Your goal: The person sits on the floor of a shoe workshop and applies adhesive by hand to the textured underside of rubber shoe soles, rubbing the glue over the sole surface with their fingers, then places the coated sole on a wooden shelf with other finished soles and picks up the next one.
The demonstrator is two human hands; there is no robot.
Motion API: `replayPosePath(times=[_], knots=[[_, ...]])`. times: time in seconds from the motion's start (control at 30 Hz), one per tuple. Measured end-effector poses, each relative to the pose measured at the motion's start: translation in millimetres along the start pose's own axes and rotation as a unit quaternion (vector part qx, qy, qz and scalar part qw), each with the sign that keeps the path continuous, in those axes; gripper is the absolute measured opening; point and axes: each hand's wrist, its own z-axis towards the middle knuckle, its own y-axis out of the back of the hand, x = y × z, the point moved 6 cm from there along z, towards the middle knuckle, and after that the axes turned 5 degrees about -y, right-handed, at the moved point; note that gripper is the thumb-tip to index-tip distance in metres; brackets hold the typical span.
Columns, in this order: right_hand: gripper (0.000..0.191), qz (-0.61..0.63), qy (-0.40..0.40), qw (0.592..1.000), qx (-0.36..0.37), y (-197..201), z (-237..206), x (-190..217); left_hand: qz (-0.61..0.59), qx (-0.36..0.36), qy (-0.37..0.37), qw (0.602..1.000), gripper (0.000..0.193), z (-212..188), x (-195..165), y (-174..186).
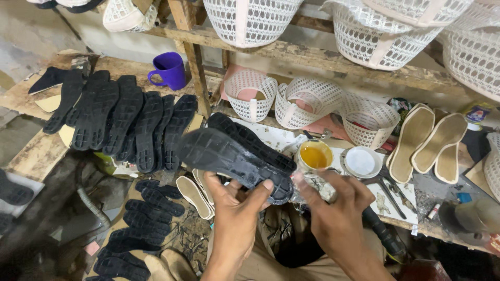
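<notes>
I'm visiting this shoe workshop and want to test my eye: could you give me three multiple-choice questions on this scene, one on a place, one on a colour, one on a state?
1. Where is the mug?
A. On the wooden shelf above the row of black soles
B. On the floor
C. Inside a white basket

2. What colour is the liquid in the open can?
A. Blue
B. Yellow-orange
C. Black

3. How is the black sole by the hands held?
A. Lying untouched on the bench
B. Hanging from a hook
C. Gripped by the left hand

Answers: 1 A, it stands on the plank beside the post. 2 B, the can's inside shows amber. 3 C, the fingers wrap its edge.
</notes>
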Motion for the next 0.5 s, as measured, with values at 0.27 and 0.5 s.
replayPosePath(times=[0.27,0.5], knots=[[0.056,0.108,-0.042,0.993,0.012,16.5,1.4,-0.7,0.171,0.049,-0.067,0.982,0.077,8.9,-12.4,7.1],[0.056,0.128,-0.062,0.99,0.001,24.7,13.8,-9.0,0.121,0.014,-0.164,0.979,0.061,-2.0,-43.7,10.0]])
